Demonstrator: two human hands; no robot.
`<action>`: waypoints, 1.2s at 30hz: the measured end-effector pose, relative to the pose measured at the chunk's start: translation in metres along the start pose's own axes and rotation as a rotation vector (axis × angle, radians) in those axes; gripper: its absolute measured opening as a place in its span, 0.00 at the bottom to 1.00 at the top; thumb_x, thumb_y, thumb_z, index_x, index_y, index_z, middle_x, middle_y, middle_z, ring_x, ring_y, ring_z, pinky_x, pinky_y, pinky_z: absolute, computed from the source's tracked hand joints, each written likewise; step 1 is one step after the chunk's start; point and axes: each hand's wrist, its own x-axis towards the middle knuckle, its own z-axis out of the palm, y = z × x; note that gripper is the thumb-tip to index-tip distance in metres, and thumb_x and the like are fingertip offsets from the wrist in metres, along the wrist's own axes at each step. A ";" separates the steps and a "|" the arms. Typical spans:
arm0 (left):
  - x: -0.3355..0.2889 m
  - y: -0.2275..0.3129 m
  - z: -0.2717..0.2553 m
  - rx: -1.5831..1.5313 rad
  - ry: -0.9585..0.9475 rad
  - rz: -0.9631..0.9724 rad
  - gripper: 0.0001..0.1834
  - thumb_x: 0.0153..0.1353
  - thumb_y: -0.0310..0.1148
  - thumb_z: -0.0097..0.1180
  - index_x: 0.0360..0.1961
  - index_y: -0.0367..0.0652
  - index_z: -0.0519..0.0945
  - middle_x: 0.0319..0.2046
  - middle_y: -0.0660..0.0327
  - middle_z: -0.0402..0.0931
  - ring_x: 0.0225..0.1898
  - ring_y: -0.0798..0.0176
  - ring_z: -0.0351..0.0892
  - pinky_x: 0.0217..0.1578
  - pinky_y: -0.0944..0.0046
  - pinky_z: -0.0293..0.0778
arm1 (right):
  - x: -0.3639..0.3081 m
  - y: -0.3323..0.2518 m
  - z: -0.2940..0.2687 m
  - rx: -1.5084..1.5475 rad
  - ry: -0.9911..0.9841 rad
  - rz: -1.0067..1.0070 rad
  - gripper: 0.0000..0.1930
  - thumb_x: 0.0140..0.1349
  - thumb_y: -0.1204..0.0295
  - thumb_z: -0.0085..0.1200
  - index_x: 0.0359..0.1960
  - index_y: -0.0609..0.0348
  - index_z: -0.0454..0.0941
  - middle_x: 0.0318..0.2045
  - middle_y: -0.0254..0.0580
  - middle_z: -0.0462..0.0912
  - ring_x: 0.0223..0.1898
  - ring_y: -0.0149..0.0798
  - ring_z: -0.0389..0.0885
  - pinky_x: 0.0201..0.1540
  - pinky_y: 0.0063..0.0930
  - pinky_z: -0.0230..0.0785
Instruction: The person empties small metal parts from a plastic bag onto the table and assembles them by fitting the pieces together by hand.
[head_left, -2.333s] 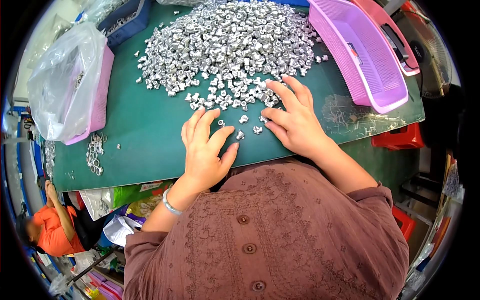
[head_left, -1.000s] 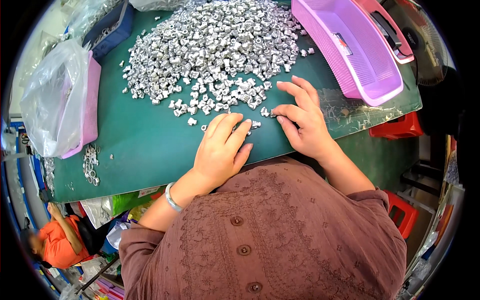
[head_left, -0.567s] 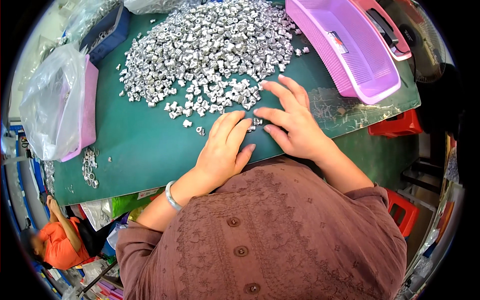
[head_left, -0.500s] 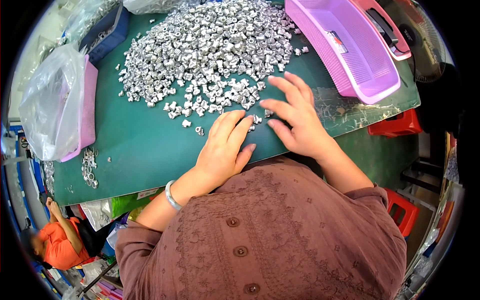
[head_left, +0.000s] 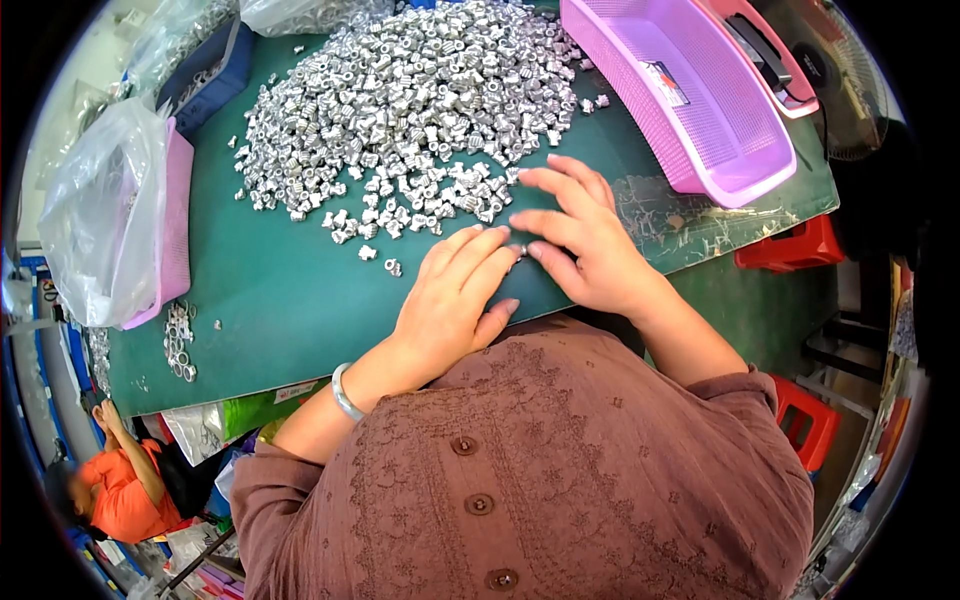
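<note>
A big heap of small silver metal parts [head_left: 410,110] lies on the green table mat [head_left: 270,300]. My left hand [head_left: 455,295] rests flat on the mat at the heap's near edge, fingers stretched toward a few loose parts [head_left: 385,262]. Beside it, my right hand [head_left: 585,235] lies palm down with its fingers spread, the tips at the edge of the heap. The fingertips of both hands meet over a small part or two [head_left: 518,250]. Neither hand visibly grips anything. A silver bangle [head_left: 345,393] circles my left wrist.
A pink plastic basket [head_left: 690,95] stands at the right of the mat. A pink tray with a clear plastic bag [head_left: 105,215] sits at the left, a blue bin [head_left: 205,70] behind it. Loose metal rings [head_left: 180,335] lie near the left edge. Red stools [head_left: 785,245] stand below the table; another person in orange [head_left: 110,495] sits lower left.
Both hands have slid together along the near edge of the heap, and the left hand has moved right until its fingertips meet the right hand's. The view shifted slightly.
</note>
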 end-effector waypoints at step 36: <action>-0.002 -0.001 -0.002 0.045 -0.019 -0.008 0.27 0.43 0.27 0.68 0.48 0.39 0.77 0.48 0.53 0.72 0.53 0.47 0.71 0.55 0.51 0.67 | 0.021 0.005 0.007 -0.179 0.077 0.007 0.11 0.52 0.79 0.55 0.38 0.56 0.82 0.54 0.47 0.73 0.59 0.56 0.64 0.61 0.51 0.56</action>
